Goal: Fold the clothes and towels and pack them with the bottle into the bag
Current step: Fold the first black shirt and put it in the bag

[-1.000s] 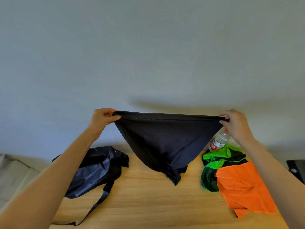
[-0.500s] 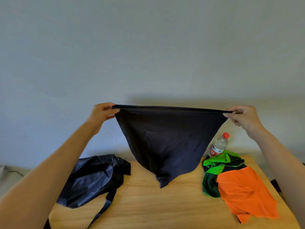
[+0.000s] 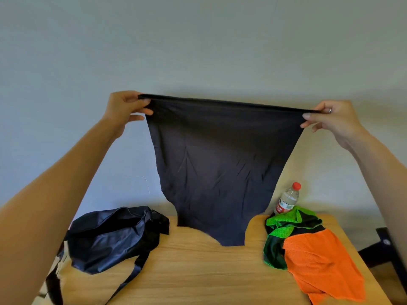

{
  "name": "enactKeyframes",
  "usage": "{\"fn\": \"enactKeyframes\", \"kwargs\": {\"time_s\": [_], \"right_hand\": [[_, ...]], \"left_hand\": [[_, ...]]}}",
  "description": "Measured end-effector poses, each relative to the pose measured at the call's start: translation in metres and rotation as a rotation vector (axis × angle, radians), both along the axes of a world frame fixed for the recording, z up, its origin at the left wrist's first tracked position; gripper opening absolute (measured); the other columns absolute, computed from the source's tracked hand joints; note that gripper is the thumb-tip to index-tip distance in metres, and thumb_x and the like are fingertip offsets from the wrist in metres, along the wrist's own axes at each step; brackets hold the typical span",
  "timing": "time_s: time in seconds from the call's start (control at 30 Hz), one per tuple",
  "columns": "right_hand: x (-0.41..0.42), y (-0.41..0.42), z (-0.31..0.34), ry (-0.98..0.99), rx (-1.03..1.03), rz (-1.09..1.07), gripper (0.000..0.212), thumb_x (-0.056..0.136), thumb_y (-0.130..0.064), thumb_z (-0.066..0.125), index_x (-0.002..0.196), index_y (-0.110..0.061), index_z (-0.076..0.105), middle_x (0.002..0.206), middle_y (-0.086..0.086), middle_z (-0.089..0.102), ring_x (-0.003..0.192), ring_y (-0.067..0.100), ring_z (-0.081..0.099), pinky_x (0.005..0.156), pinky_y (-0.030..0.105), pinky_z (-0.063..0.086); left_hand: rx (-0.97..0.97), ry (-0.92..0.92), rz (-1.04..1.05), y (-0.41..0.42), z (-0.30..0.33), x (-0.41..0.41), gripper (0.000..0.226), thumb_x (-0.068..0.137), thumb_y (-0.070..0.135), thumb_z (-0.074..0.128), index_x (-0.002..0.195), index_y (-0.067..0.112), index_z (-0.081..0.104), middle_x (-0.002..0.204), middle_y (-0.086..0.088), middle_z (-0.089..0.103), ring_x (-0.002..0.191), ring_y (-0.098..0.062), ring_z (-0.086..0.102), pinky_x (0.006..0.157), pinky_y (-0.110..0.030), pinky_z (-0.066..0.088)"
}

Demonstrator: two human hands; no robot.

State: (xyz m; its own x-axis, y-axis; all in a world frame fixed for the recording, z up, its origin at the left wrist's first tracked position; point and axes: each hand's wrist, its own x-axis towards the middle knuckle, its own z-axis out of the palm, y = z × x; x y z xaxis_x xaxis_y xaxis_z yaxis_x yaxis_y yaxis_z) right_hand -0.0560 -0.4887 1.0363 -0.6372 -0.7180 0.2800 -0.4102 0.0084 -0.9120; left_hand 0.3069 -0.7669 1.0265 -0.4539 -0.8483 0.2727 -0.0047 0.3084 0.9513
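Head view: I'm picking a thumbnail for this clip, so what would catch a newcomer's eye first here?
First, the black garment stretched wide in mid-air at centre, its top edge pinched by the left hand and the right hand. Next, the bright orange cloth lying over a green-and-black garment on the right of the wooden table, with a red-capped bottle behind them. The dark bag sits on the table's left.
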Motion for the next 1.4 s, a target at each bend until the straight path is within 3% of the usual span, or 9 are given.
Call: {"fn": "enactKeyframes", "kwargs": {"time_s": [0.13,0.23,0.43,0.57,0.7,0.8,0.93,1.1,1.4], "right_hand": [[-0.007,0.006,0.021,0.071,-0.018,-0.008,0.026,0.080,0.006,0.065,0.065,-0.011,0.052,0.043,-0.008,0.058,0.039,0.002,0.052,0.041,0.013,0.036],[-0.008,0.017,0.022,0.104,0.013,0.036,0.031,0.079,0.004,0.068,0.061,-0.019,0.057,0.048,-0.013,0.058,0.045,0.000,0.049,0.051,0.009,0.038],[0.001,0.045,-0.036,-0.096,0.129,0.210,0.021,0.082,0.003,0.063,0.070,-0.010,0.051,0.058,-0.012,0.062,0.062,0.002,0.058,0.067,0.013,0.047],[0.012,0.067,-0.093,-0.325,0.211,0.322,0.041,0.045,-0.033,0.091,0.065,-0.018,0.058,0.071,0.001,0.064,0.071,0.011,0.065,0.069,0.020,0.055],[0.023,0.084,-0.162,-0.391,0.382,0.297,0.073,0.030,-0.051,0.092,0.077,-0.010,0.055,0.082,0.011,0.058,0.078,0.022,0.063,0.072,0.027,0.056],[0.034,0.098,-0.209,-0.392,0.540,0.303,0.056,0.046,-0.044,0.089,0.081,-0.013,0.058,0.086,0.015,0.052,0.082,0.026,0.056,0.079,0.036,0.052],[0.055,0.113,-0.258,-0.443,0.687,0.312,0.012,0.083,-0.003,0.065,0.080,-0.007,0.054,0.081,0.015,0.056,0.079,0.022,0.061,0.074,0.028,0.051],[0.073,0.132,-0.320,-0.423,0.862,0.316,0.010,0.086,-0.003,0.063,0.080,-0.006,0.055,0.075,0.009,0.053,0.072,0.019,0.055,0.068,0.031,0.044],[0.087,0.140,-0.388,-0.408,1.027,0.267,0.006,0.086,-0.006,0.063,0.085,-0.008,0.058,0.076,0.005,0.052,0.069,0.013,0.050,0.058,0.020,0.040]], "left_hand": [[-0.067,0.033,-0.017,0.010,0.024,0.007,0.008,0.088,0.008,0.063,0.085,0.015,0.065,0.069,0.009,0.070,0.072,-0.010,0.070,0.059,-0.019,0.053],[-0.094,0.006,-0.007,0.020,0.019,0.012,0.010,0.087,0.007,0.064,0.085,0.016,0.067,0.068,0.010,0.069,0.069,-0.007,0.067,0.060,-0.017,0.052],[-0.006,-0.140,-0.048,0.051,-0.049,0.030,0.022,0.086,0.003,0.062,0.080,0.021,0.072,0.072,0.011,0.071,0.076,-0.004,0.065,0.080,-0.016,0.052],[0.188,-0.184,-0.090,0.080,-0.107,0.047,0.011,0.089,0.001,0.057,0.091,0.008,0.066,0.080,0.003,0.073,0.083,-0.012,0.068,0.078,-0.021,0.055],[0.367,-0.232,-0.060,0.113,-0.168,0.060,0.011,0.090,0.002,0.057,0.094,0.006,0.065,0.088,-0.006,0.072,0.081,-0.014,0.070,0.070,-0.020,0.056],[0.450,-0.304,-0.043,0.139,-0.212,0.065,0.014,0.090,-0.001,0.055,0.093,0.009,0.065,0.079,0.000,0.073,0.077,-0.010,0.070,0.062,-0.016,0.054],[0.514,-0.453,-0.050,0.163,-0.268,0.072,0.012,0.089,-0.003,0.057,0.092,0.005,0.065,0.081,-0.005,0.068,0.076,-0.015,0.066,0.061,-0.017,0.053],[0.645,-0.571,-0.074,0.190,-0.322,0.083,0.013,0.090,0.001,0.057,0.100,0.005,0.065,0.093,-0.008,0.070,0.088,-0.017,0.068,0.066,-0.019,0.054],[0.800,-0.713,-0.051,0.201,-0.391,0.093,0.012,0.091,0.003,0.057,0.099,0.004,0.066,0.094,-0.012,0.068,0.088,-0.019,0.064,0.070,-0.022,0.053]]}}
